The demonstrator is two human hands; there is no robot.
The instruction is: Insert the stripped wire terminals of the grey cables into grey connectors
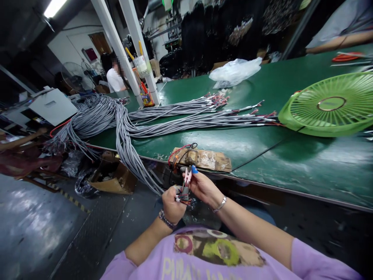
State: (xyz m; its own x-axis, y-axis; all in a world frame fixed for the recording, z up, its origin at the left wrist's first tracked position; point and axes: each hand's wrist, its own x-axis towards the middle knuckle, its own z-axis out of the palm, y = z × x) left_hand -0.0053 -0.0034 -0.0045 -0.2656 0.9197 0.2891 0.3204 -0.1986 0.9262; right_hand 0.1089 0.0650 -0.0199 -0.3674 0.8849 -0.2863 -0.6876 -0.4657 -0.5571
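My left hand [172, 205] is closed around the end of a bundle of grey cables [128, 149], which hangs over the table edge from a big pile. Thin coloured wire ends [183, 199] stick out of that fist. Just above them, my right hand [202, 187] pinches a small pink clip-like piece [188, 177], whose exact kind I cannot make out. A blue cover [194, 169] sits on one fingertip of this hand. Beyond both hands, a worn wooden board [214, 160] with a red and a black lead lies at the table's front edge.
More grey cables [175, 126] stretch across the green table [291, 167] towards a green fan [332, 103]. Behind them lie a clear plastic bag [234, 72] and white posts [128, 42]. A cardboard box [112, 181] stands on the floor at left. Other people are at the back and sides.
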